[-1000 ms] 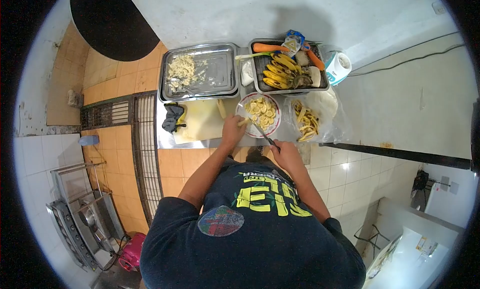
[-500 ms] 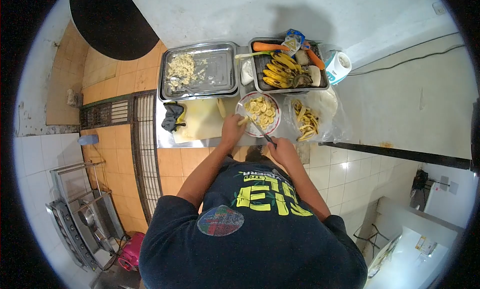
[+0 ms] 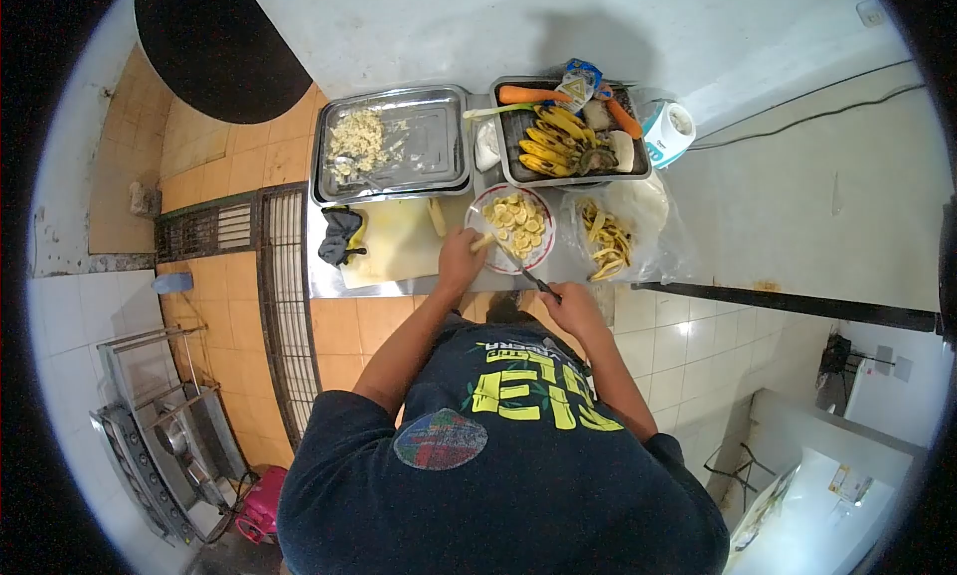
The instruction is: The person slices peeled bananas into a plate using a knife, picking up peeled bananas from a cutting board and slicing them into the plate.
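My left hand (image 3: 462, 260) is closed around a peeled banana (image 3: 482, 242), whose end points over the near left rim of a plate. In my right hand (image 3: 575, 308) is a knife (image 3: 533, 275), its blade slanting across the plate close to the banana's tip. The white plate (image 3: 477, 216) has a red-patterned rim and holds a heap of banana slices (image 3: 516, 219). Left of the plate, another peeled banana (image 3: 437, 217) lies on a pale cutting board (image 3: 392, 244). Banana peels (image 3: 606, 238) rest on a clear plastic bag to the right.
At the back left stands a metal tray (image 3: 439, 137) with a crumbly pale food and a utensil. A second tray (image 3: 510, 146) holds unpeeled bananas (image 3: 558, 142) and carrots (image 3: 528, 95). A dark cloth (image 3: 341, 234) lies on the board's left edge. A white tub (image 3: 669, 135) stands at the right.
My right hand and the knife have shifted slightly down and to the right. The left hand keeps its hold on the banana, and the view has moved a little.
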`<action>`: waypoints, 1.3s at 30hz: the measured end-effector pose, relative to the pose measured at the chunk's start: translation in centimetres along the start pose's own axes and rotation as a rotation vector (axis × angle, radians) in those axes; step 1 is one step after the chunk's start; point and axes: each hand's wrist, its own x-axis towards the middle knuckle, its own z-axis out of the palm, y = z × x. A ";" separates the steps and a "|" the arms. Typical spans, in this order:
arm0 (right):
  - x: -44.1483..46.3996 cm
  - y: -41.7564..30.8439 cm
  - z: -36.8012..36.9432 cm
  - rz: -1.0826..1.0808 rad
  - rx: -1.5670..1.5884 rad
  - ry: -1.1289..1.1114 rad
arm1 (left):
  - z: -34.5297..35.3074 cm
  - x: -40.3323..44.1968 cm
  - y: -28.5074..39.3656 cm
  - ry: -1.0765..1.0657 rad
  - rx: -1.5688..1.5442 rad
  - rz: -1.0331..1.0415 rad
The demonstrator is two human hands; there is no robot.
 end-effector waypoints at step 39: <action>0.3 -2.1 -0.3 -0.020 -0.009 0.030 | -0.5 0.0 0.6 -0.002 0.029 -0.005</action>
